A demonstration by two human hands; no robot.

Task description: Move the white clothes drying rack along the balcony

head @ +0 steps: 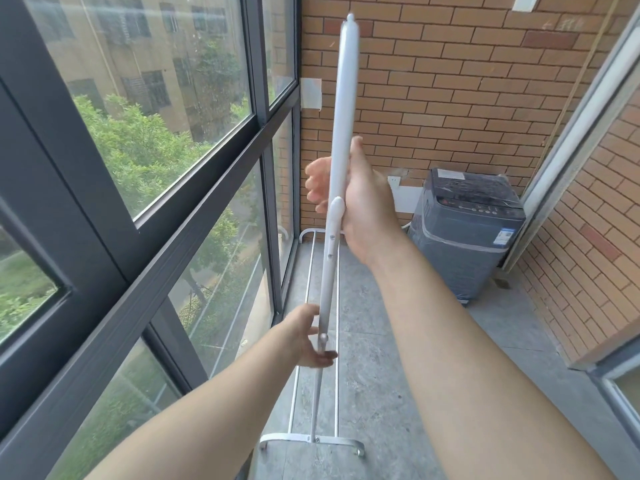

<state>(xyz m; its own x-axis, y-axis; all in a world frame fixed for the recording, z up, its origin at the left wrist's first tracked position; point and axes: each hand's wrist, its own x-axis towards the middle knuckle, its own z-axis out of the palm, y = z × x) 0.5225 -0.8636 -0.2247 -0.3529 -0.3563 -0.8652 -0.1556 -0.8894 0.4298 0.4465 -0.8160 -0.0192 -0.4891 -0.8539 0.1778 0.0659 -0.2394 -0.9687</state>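
The white clothes drying rack [341, 109] stands on the balcony floor in front of me, its tall upright post rising through the middle of the view and its low rails and wheeled foot bar near the floor. My right hand [360, 202] is wrapped around the post at mid height, fingers curled round its left side. My left hand [308, 336] grips the post lower down, next to a joint with a knob. The rack's base runs along the window side of the floor.
Dark-framed glass windows [145, 188] line the left side. A brick wall [450, 81] closes the far end, with a grey plastic-wrapped washing machine [464, 233] in the far right corner. A sliding door frame [571, 161] and brick wall bound the right. Grey tiled floor [398, 358] lies between.
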